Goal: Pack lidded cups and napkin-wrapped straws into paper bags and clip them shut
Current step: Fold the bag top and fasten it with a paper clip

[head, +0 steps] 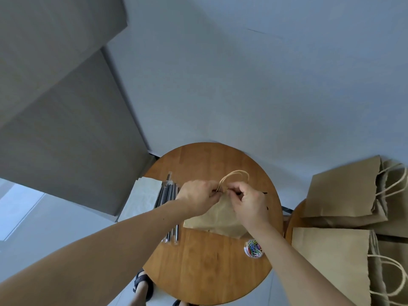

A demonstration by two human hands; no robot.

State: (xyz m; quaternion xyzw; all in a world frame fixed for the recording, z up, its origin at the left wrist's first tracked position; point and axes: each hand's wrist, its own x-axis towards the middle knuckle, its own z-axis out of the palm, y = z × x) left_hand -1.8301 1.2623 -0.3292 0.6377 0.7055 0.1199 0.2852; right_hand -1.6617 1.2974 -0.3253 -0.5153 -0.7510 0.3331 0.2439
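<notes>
Napkins [145, 196]: pale stack, centre-left edge of the worktop [205, 272].
Straws [169, 202]: dark bundle just beside them.
Left hand [198, 195]: pinching the top edge of the paper bag [217, 217].
Paper bag: mid-frame on the worktop.
Right hand [249, 202]: pinching the same edge, maybe with a clip; too small to tell.
Paper clips [253, 248]: tub, lower right of the bag.
Spare bags [340, 191]: far right.

A round wooden tabletop [205, 272] carries a brown paper bag [216, 219], a row of dark straws [168, 195], pale napkins [143, 197] and a tub of coloured paper clips [253, 248].
</notes>
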